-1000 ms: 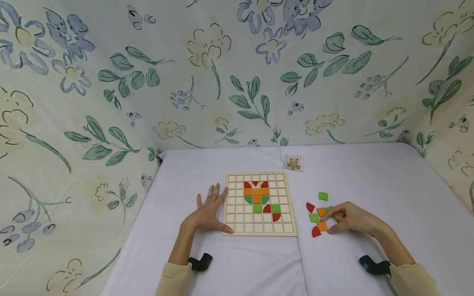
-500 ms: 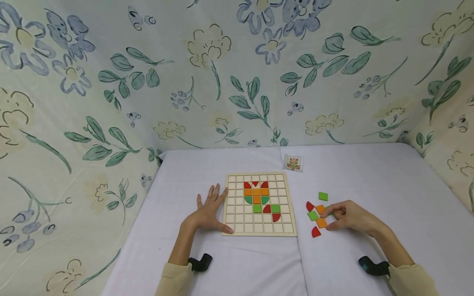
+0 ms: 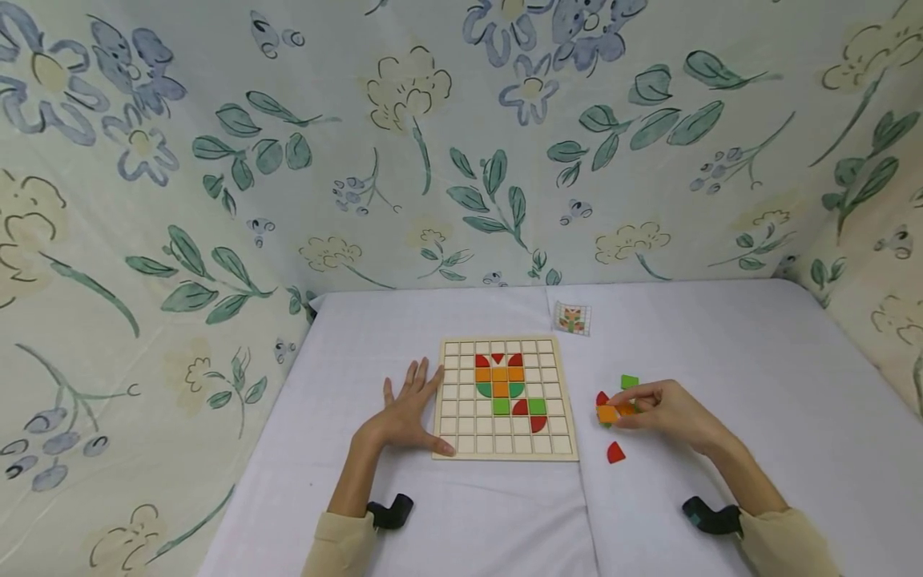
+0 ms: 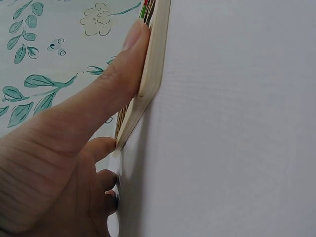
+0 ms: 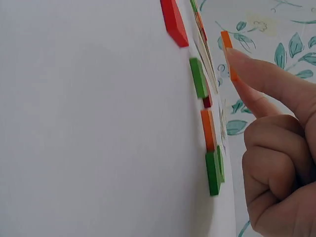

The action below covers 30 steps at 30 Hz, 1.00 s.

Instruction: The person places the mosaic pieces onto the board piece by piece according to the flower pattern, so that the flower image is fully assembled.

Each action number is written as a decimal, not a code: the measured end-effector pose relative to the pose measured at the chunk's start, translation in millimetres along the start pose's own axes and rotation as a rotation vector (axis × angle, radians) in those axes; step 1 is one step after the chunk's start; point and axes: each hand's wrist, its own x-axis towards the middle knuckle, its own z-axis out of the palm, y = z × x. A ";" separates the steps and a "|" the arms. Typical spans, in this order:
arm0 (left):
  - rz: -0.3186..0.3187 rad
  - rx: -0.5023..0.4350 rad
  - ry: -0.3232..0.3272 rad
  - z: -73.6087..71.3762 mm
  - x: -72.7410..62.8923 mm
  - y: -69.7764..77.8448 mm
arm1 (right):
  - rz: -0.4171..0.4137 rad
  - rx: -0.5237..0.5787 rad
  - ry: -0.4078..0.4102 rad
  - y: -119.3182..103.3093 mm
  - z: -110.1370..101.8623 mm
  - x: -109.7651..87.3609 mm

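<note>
Between thumb and forefinger my right hand (image 3: 674,413) pinches an orange square tile (image 3: 607,414). The right wrist view shows that orange tile (image 5: 225,37) raised off the white cloth. Beneath and around it lie loose tiles, partly hidden: a green square (image 3: 630,381), a red quarter-round (image 3: 602,397) and another orange square. My left hand (image 3: 404,417) is spread at the left side of a wooden grid board (image 3: 461,443). Its thumb rests on the near left corner, fingertips by the left edge. Red, orange and green tiles form a tulip-like figure in the board's cells.
A small picture card (image 3: 573,318) with a similar tile figure lies beyond the board's far right corner. One red quarter-round tile (image 3: 615,453) sits apart, nearer the front. White cloth (image 3: 505,521) covers the table, and a floral curtain (image 3: 505,160) hangs behind and at the sides.
My right hand has taken hold of an orange square tile and lifted it, shifting slightly left and away from me. Loose tiles got nudged earlier. My left hand has stayed put.
</note>
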 end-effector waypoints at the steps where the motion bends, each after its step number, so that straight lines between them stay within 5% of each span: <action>1: 0.001 0.000 0.000 -0.2 0.0 0.3 | -0.009 0.008 0.010 -4.3 3.2 0.7; 12: 0.001 0.009 0.006 0.5 0.6 -0.1 | -0.094 0.063 -0.008 -51.0 52.1 19.2; 22: 0.002 0.021 0.002 -0.2 0.6 -0.1 | -0.170 0.042 -0.067 -70.6 85.3 32.0; 30: 0.002 0.020 0.002 0.0 0.9 -0.4 | -0.102 0.035 -0.066 -76.5 94.3 34.7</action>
